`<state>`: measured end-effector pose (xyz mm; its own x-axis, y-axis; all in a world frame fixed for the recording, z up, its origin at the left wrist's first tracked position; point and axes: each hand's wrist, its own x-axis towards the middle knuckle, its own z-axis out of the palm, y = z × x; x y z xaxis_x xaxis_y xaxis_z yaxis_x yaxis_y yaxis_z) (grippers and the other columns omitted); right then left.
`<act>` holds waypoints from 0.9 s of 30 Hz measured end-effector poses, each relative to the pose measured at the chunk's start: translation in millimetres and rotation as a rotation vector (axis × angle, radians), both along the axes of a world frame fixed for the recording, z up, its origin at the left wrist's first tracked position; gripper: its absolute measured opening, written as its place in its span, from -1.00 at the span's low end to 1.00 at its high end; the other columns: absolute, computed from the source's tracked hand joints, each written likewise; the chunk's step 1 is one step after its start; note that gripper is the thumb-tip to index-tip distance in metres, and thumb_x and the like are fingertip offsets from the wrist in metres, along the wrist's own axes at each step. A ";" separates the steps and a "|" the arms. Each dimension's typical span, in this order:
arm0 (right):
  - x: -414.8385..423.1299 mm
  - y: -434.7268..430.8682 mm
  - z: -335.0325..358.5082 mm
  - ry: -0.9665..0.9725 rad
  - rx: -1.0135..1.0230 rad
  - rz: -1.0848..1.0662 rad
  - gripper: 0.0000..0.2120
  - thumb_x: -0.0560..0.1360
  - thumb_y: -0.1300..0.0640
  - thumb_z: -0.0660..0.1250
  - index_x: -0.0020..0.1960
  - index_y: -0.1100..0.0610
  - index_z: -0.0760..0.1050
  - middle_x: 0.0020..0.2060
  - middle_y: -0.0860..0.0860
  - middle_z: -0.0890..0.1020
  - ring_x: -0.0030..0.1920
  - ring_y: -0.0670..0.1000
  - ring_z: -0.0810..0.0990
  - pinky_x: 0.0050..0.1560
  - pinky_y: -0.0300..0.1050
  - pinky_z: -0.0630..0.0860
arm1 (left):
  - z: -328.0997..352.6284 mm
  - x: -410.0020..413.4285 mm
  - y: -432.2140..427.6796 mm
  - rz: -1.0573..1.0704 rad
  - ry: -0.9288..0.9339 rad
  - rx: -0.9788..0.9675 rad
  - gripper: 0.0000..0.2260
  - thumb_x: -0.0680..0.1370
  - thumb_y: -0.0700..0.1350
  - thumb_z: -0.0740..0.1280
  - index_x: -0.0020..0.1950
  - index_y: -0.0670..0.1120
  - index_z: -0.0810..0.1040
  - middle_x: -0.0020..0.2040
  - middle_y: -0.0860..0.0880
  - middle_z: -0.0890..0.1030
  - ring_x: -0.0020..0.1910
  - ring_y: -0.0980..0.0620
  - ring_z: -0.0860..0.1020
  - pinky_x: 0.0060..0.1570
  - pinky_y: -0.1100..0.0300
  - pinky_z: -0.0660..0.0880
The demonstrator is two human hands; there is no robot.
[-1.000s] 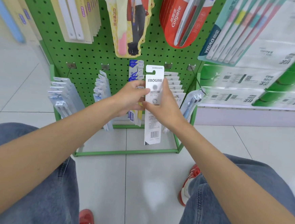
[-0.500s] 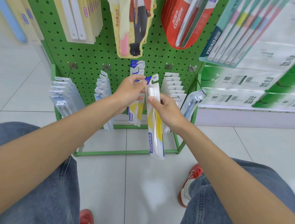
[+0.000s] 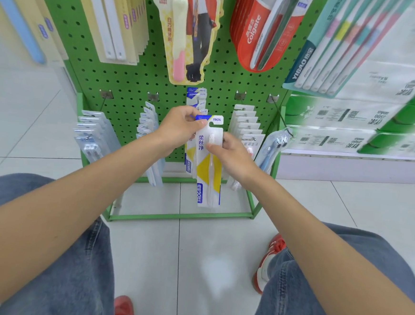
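The flat white, yellow and blue card-and-blister toothbrush pack (image 3: 209, 172), marked FROG, is held roughly upright in the air in front of the green perforated metal pegboard rack (image 3: 133, 82), clear of the hooks. The left hand (image 3: 178, 130) pinches the upper left corner of the toothbrush pack at its blue header strip, fingers curled at the edge. The right hand (image 3: 235, 157) grips the right edge of the pack just below the hanger notch. Its thumb lies on the printed front, and the remaining fingers are behind the card, out of sight. The printed face is turned toward the camera, and the lower end points at the white tiled floor (image 3: 144, 251). Directly behind the pack, a row of matching blue-and-white packs (image 3: 196, 98) hangs on the centre hook. A row of white card packs (image 3: 247, 125) hangs just to the right of it, and a clear blister pack with a blue toothbrush (image 3: 273, 147) hangs at the right edge of the rack. Rows of clear packs (image 3: 93, 133) hang at the left. A red Colgate pack (image 3: 256, 32) hangs above. Blue denim trouser legs (image 3: 57, 257) and red shoes (image 3: 268, 259) occupy the lower field.
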<state>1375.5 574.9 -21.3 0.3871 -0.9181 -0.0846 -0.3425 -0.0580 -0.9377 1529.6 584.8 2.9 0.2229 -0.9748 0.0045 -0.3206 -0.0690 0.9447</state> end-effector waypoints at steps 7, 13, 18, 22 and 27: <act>9.3 -8.4 9.9 0.090 -0.092 -0.042 -0.64 0.61 0.11 0.27 0.38 0.13 0.36 -0.02 -0.03 0.53 -0.10 -0.11 0.49 -0.23 -0.41 0.37 | 22.9 37.3 5.1 0.013 -0.224 0.040 -0.94 0.59 -0.20 0.34 -0.08 -0.10 0.52 -0.12 -0.14 0.64 -0.24 -0.02 0.61 -0.23 0.16 0.61; 20.7 -14.4 8.7 0.082 -0.166 -0.129 -0.67 0.58 0.23 0.23 0.34 0.14 0.40 0.13 0.06 0.54 -0.10 -0.11 0.49 -0.18 -0.36 0.42 | 14.2 63.4 7.5 0.091 -0.325 0.104 -0.90 0.57 -0.22 0.33 -0.10 -0.13 0.63 -0.11 -0.19 0.67 -0.10 -0.19 0.67 -0.01 -0.07 0.63; 27.7 -25.0 14.2 0.064 -0.205 -0.156 -0.68 0.56 0.29 0.21 0.31 0.16 0.45 0.17 0.05 0.53 0.08 -0.05 0.48 0.11 -0.18 0.43 | 4.0 71.0 -10.3 0.184 -0.513 0.077 -0.84 0.53 -0.24 0.26 -0.25 -0.12 0.46 -0.29 -0.14 0.40 -0.31 -0.03 0.36 -0.24 0.15 0.42; 33.0 -43.9 19.4 0.109 -0.254 -0.148 -0.66 0.56 0.30 0.20 0.32 0.17 0.45 0.22 0.05 0.54 0.13 -0.04 0.49 0.16 -0.16 0.44 | 1.8 68.0 -30.0 0.223 -0.552 0.073 -0.66 0.53 -0.29 0.23 -0.40 -0.10 0.22 -0.41 -0.10 0.21 -0.38 -0.01 0.16 -0.32 0.18 0.11; 42.2 -76.8 25.7 0.200 -0.318 -0.097 -0.62 0.57 0.32 0.14 0.36 0.18 0.46 0.31 0.05 0.53 0.24 0.02 0.51 0.21 -0.16 0.43 | -4.8 70.6 -60.8 0.231 -0.574 0.119 -0.71 0.53 -0.28 0.25 -0.37 -0.07 0.33 -0.28 -0.07 0.41 -0.30 -0.02 0.28 -0.31 0.19 0.20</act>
<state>1417.7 498.2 4.3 0.3023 -0.9421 0.1453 -0.5351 -0.2939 -0.7920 1600.2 523.9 -1.8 0.4225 -0.9028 0.0802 -0.7382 -0.2915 0.6083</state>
